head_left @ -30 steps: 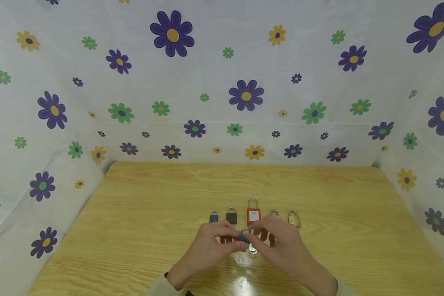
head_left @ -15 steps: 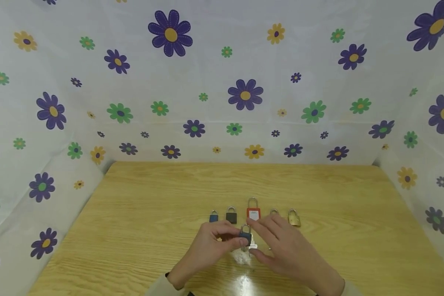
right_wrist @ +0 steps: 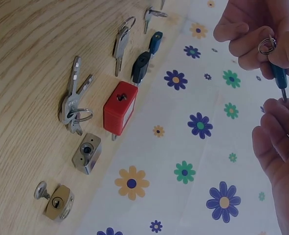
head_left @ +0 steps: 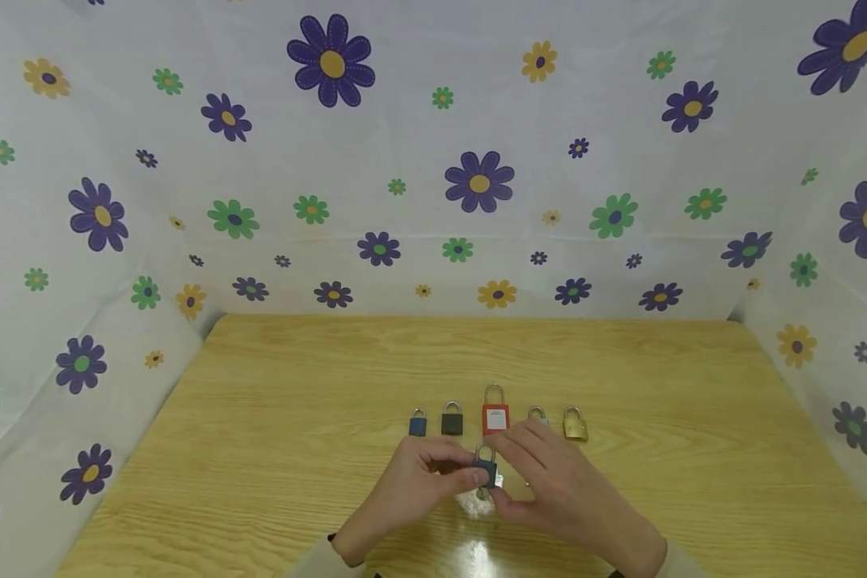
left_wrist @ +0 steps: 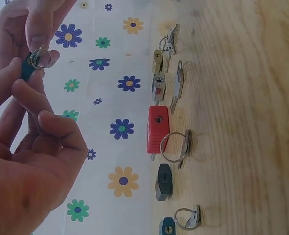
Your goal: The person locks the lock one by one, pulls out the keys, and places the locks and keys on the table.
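My left hand [head_left: 419, 482] pinches a small blue padlock [head_left: 489, 467], its thumb lying across the body and the shackle upward. A key ring [left_wrist: 50, 60] hangs at the padlock's keyhole end in the left wrist view. From the other side, my right hand [head_left: 571, 490] meets the same padlock. Its thumb is at the key end and its fingers are by the shackle, so the lock sits between them. In the right wrist view the padlock [right_wrist: 279, 76] has its shackle towards my right fingertips. The key itself is mostly hidden by the thumb.
On the wooden table [head_left: 296, 385] stands a row of padlocks: blue [head_left: 417, 425], black [head_left: 451, 423], red [head_left: 495, 419], silver [right_wrist: 87, 151] and brass [head_left: 575, 427]. Loose keys [right_wrist: 70, 105] lie before them. A flowered cloth [head_left: 405, 128] rises behind.
The blue padlock was tipped between both hands a second ago and now stands with its shackle up. My right hand shifted its grip, opened beside it, then closed in around it.
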A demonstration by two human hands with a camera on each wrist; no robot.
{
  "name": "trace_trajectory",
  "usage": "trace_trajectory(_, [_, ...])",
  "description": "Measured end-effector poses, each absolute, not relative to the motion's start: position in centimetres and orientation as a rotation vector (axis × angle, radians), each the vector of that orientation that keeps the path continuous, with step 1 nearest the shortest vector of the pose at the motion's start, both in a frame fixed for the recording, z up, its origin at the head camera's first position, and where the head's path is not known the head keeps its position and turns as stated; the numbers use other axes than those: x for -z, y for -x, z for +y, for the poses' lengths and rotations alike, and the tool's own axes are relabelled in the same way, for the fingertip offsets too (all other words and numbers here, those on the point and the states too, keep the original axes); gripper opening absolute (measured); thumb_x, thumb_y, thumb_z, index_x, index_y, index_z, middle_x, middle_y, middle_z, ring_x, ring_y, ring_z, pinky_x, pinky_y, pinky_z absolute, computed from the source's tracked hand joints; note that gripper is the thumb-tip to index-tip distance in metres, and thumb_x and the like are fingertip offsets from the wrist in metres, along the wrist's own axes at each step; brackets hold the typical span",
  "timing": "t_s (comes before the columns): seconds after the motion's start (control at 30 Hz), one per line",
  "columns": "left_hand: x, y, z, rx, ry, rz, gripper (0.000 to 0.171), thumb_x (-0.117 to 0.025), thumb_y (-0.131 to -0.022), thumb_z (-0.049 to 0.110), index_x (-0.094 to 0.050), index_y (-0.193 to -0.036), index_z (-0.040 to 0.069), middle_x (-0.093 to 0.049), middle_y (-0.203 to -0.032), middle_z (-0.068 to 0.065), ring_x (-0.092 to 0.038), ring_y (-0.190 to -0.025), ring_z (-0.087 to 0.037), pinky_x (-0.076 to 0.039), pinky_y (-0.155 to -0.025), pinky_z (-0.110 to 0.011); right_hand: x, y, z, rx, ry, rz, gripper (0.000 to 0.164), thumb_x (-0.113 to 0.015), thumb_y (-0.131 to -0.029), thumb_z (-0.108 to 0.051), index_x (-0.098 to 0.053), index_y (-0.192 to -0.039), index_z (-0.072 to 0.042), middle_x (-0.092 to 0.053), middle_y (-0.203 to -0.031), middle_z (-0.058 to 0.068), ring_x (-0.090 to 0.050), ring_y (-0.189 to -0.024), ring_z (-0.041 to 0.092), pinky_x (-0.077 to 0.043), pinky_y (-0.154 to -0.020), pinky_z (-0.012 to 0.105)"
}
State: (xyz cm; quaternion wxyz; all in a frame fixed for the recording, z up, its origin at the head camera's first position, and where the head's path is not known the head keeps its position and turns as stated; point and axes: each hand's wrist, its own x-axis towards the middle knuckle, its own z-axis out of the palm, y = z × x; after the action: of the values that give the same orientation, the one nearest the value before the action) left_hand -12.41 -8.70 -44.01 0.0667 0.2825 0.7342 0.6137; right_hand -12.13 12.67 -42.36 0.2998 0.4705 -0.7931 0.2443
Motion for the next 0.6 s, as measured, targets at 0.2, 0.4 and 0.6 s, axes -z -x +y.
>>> trace_trajectory(0.2, [44.81,12.67,-8.79,-1.846,-0.871,2.187,0.011,-0.074,-0.086,0.013,-0.079,-0.089,0.003,-0.073,-0.081,-0.016,-0.057,-0.066,-0.006,-0.048,-0.055,-0.017,42.42,12.12,12.57,-0.664,-1.273,-2.085,0.048,-0.076,-0.059,-0.009,-0.068,-0.106,0.000,-0.065,-0.098,0.004,-0.055,-0.083,0.017,-0.055,-0.065,0.031])
trace_trajectory(0.4, [44.94,12.58,-8.69,-1.846,-0.894,2.172,0.012,-0.074,-0.086,0.010,-0.079,-0.089,-0.001,-0.073,-0.080,-0.018,-0.055,-0.064,-0.006,-0.046,-0.053,-0.017,42.41,11.96,12.63,-0.642,-1.284,-2.109,0.051,-0.075,-0.056,-0.007,-0.067,-0.105,0.000,-0.066,-0.098,0.003,-0.055,-0.084,0.016,-0.055,-0.066,0.030])
trace_trajectory(0.6, [45.15,12.61,-8.74,-1.854,-0.923,2.152,0.014,-0.073,-0.087,0.010,-0.078,-0.090,-0.003,-0.072,-0.080,-0.020,-0.054,-0.063,-0.004,-0.044,-0.053,-0.015,42.56,11.92,12.65,-0.645,-1.303,-2.122,0.047,-0.075,-0.056,-0.007,-0.069,-0.102,0.000,-0.065,-0.093,0.003,-0.054,-0.081,0.015,-0.054,-0.064,0.026])
